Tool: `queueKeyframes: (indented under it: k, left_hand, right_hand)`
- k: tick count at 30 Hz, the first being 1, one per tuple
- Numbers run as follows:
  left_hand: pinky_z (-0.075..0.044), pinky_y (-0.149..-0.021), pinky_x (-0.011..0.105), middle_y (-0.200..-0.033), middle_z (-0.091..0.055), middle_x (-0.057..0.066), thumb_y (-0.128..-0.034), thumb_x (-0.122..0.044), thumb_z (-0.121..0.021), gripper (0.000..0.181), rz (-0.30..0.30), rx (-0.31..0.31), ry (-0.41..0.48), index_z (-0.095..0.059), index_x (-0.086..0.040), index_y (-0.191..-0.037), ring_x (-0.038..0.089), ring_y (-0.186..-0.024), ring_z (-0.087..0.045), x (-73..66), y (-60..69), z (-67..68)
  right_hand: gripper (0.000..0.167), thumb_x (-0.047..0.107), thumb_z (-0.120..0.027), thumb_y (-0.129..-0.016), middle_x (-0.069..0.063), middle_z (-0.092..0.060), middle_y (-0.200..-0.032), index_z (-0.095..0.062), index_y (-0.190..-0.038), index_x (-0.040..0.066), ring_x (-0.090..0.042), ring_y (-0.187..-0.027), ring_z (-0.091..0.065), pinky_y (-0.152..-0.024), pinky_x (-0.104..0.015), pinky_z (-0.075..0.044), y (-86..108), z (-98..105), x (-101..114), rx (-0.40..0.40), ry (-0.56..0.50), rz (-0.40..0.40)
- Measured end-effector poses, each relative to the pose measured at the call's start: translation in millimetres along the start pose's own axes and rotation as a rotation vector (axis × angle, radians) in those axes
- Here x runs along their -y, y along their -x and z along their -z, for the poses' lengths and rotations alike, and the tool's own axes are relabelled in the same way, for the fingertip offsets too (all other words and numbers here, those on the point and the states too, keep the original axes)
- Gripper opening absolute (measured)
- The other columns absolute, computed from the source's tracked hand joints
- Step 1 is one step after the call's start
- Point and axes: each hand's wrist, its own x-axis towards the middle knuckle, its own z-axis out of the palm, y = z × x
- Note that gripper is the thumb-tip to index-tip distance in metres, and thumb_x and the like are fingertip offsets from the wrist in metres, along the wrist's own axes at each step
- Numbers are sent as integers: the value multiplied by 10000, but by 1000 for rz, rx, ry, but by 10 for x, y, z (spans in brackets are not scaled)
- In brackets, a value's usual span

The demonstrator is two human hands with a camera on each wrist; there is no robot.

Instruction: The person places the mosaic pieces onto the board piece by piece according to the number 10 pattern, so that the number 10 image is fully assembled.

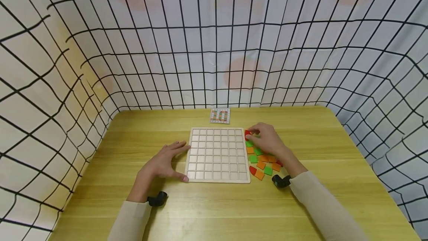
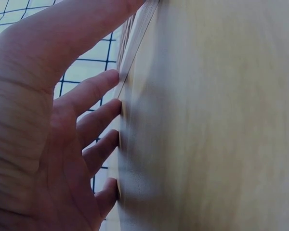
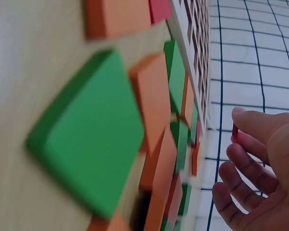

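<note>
A pale wooden board (image 1: 214,155) with a grid of square recesses lies mid-table, its recesses bare. My left hand (image 1: 166,161) is spread along its left side, thumb at the near corner and a fingertip at the edge. In the left wrist view, the fingers (image 2: 98,94) of that hand are extended. My right hand (image 1: 268,139) is past the board's right edge. Between its thumb and index finger it pinches a small red tile (image 3: 235,131), mostly covered by the fingertips. Below it are loose tiles, among them a green tile (image 1: 268,170) and an orange tile (image 1: 259,174).
Behind the board, a small printed pattern card (image 1: 220,116) lies on the wooden table (image 1: 214,211). A black wire grid (image 1: 214,51) rises along the back and sides. Each wrist carries a black camera mount, such as the left mount (image 1: 158,199).
</note>
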Motion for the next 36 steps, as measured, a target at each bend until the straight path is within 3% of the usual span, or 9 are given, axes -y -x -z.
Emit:
queueKeyframes:
  k: [6, 13, 20, 28, 36]
  left_hand:
    - [-101, -1260, 689, -1694, -307, 86, -618, -664, -910, 1181, -7, -6, 0, -413, -226, -1595, 398, -1586, -192, 14, 4, 7]
    - [-92, -1266, 680, -1700, -295, 73, -622, -658, -910, 1173, -2, -5, 3, -410, -239, -1596, 376, -1592, -189, 11, 14, 21]
    - [-85, -1276, 660, -1705, -285, 61, -620, -651, -915, 1178, 3, 2, 1, -400, -251, -1601, 357, -1598, -177, 15, 8, 22]
    - [-74, -1274, 667, -1702, -290, 75, -615, -663, -912, 1184, -2, 5, 8, -405, -242, -1599, 367, -1596, -178, 32, 0, 2]
    - [-70, -1277, 660, -1705, -285, 65, -613, -672, -908, 1188, -1, 8, 11, -400, -252, -1601, 358, -1599, -172, 41, 4, -5]
  right_hand:
    - [316, 282, -756, -956, -95, -724, -1140, -758, -1192, 72, -258, -1010, -648, -928, -459, -576, -90, -117, 144, 35, 36, 47]
    - [316, 266, -732, -968, -81, -710, -1042, -755, -1207, 59, -205, -854, -581, -778, -359, -532, -172, -238, 240, 90, 8, 81]
    - [316, 276, -733, -966, -77, -713, -1092, -759, -1207, 74, -208, -912, -600, -843, -387, -561, -221, -347, 271, 100, 1, 60]
    - [276, 253, -737, -959, -52, -680, -965, -782, -1174, 85, -191, -822, -576, -740, -354, -521, -251, -428, 270, 93, 18, 81]
    - [287, 290, -752, -940, -75, -702, -1028, -792, -1159, 109, -218, -911, -625, -824, -426, -567, -251, -460, 259, 73, -4, 63]
